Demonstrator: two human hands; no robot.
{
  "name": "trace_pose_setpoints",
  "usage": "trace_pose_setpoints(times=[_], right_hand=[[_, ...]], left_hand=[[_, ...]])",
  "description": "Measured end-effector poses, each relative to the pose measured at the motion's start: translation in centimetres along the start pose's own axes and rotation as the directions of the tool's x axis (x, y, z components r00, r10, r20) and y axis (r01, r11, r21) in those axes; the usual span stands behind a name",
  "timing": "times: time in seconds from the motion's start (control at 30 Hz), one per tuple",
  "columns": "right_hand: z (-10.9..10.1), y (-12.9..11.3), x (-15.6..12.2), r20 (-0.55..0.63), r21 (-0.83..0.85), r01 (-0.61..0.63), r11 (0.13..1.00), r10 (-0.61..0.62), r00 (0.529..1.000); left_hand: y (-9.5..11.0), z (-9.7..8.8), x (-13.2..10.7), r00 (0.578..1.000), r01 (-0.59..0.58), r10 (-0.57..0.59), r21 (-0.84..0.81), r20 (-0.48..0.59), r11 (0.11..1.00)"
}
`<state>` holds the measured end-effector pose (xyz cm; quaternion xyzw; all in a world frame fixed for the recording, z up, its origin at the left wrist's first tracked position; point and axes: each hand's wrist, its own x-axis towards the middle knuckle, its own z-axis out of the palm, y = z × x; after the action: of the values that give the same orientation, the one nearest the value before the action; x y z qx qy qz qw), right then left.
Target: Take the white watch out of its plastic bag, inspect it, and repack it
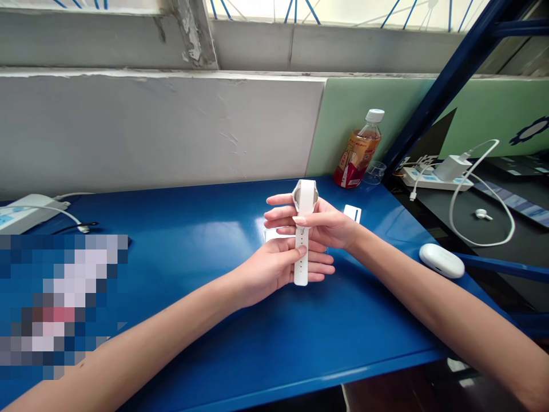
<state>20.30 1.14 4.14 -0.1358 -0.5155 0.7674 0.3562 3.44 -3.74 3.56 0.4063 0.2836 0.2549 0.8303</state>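
Bare forearms point(171, 320) converge; left hand point(274, 264) and right hand point(330, 224) pinch a white watch point(301, 240).

In the middle there are 2 hands, 1 left hand point(272, 263) and 1 right hand point(331, 224), with 1 white watch point(305, 201), over 1 blue desk point(257, 355). Far right: 1 drink bottle point(358, 157) and 1 clear container point(374, 172). Power strips number 2: 1 left power strip point(26, 212) and 1 right power strip point(429, 181). Also on the right: 1 large charger block point(452, 170), 1 earbud point(481, 214) and 1 white oval case point(441, 261). The pixelated patch point(64, 303) at left cannot be counted.
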Motion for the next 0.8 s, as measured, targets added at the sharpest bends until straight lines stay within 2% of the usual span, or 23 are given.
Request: trace_pose_setpoints(times=[0.23, 0.47, 0.8], right_hand=[[-0.07, 0.14, 0.10, -0.036, -0.015, -0.047, 0.999, 0.046, 0.998], [-0.30, 0.22, 0.03, -0.009, 0.027, -0.072, 0.997, 0.072, 0.997], [0.15, 0.17, 0.19, -0.062, 0.046, -0.074, 0.996, 0.076, 0.995]], left_hand=[[0.15, -0.17, 0.05, 1.000, -0.001, 0.000, 0.016, 0.020, 1.000], [0.72, 0.28, -0.15, 1.000, -0.006, 0.006, 0.025, 0.007, 1.000], [0.14, -0.25, 0.08, 1.000, -0.012, 0.012, 0.018, 0.012, 1.000]])
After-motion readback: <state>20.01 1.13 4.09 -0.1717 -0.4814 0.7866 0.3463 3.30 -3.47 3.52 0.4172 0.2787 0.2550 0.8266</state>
